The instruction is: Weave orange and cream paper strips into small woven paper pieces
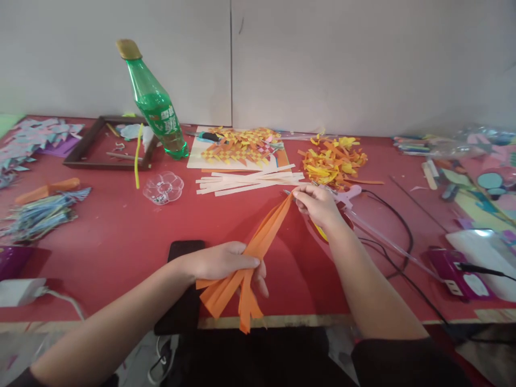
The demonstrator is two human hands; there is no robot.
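Note:
A bundle of orange paper strips (271, 228) stretches between my two hands above the red table. My left hand (231, 263) is closed around the bundle's middle, with the loose ends fanning out below it toward the table's front edge. At the upper end, my right hand (316, 204) pinches the strips together between thumb and fingers. Just behind the right hand lie a pink glue gun (350, 196) and what looks like a scissor tip. Pale paper strips (245, 181) lie crossed beyond the bundle.
A green bottle (159, 110) stands at the back left by a dark frame (86, 142). Yellow and orange paper pieces (334, 161) are heaped at the back. A black phone (181, 301) lies by the left forearm. Cables run right to a purple power strip (457, 274).

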